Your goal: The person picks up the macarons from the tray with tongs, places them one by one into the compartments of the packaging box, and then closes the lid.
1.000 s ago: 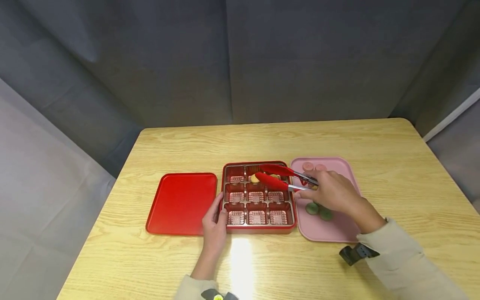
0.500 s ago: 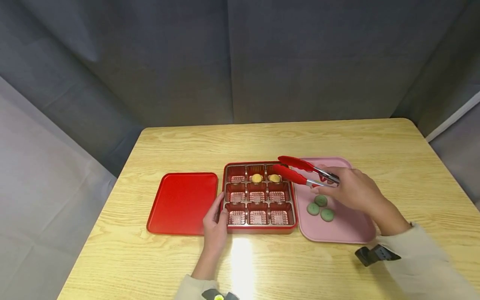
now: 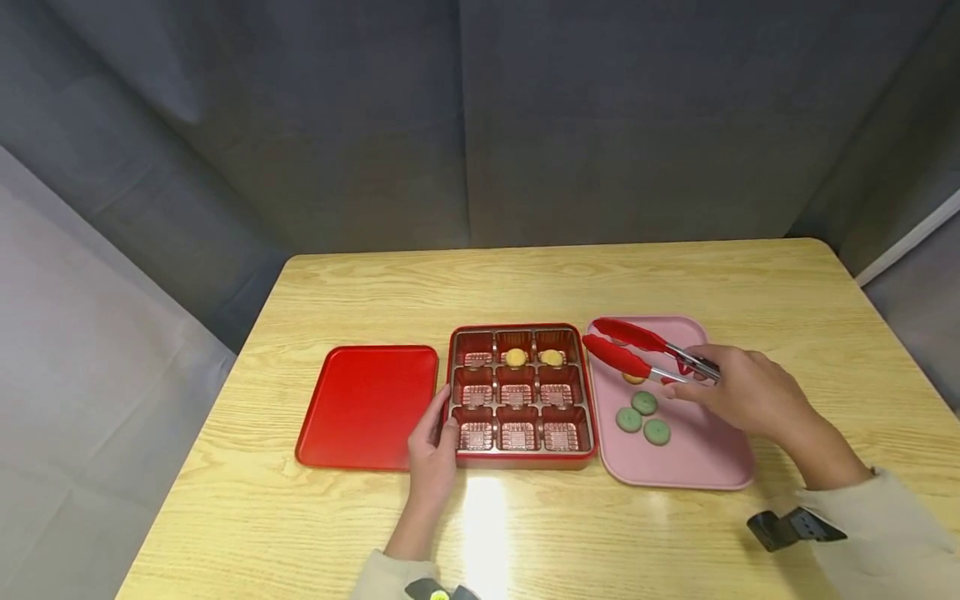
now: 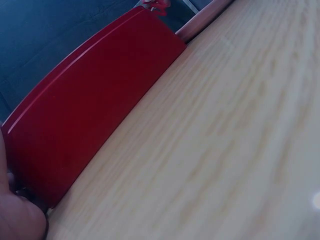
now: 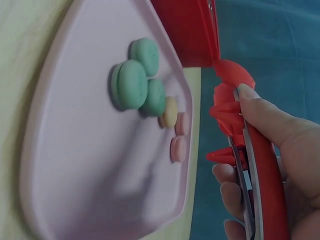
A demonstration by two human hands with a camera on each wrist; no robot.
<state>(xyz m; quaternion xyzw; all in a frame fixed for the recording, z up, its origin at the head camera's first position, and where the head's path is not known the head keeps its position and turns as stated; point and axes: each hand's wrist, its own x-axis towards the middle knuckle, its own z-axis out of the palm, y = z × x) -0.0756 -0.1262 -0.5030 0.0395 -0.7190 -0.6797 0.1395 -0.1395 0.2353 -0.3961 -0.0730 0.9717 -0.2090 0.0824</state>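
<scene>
Tongs [image 3: 636,366] and right hand [image 3: 750,387] have moved rightward, from over the box's far row to the far-left corner of the pink tray [image 3: 697,457]. Nearest, the left hand [image 3: 432,457] rests straight-fingered against the red box's [image 3: 517,461] left edge, well apart from the right — the left-wrist view alone shows the near wall meeting the tabletop [image 4: 210,140]. Right fingers and thumb grip the tongs, whose tips stand apart. Three green cookies [image 3: 643,403] bunch mid-tray; beyond — mostly hidden from the head camera — the right-wrist view shows one yellow cookie [image 5: 171,112] and two pink cookies [image 5: 178,149]. Two yellow cookies [image 3: 516,357] occupy the box's far row, middle and right.
</scene>
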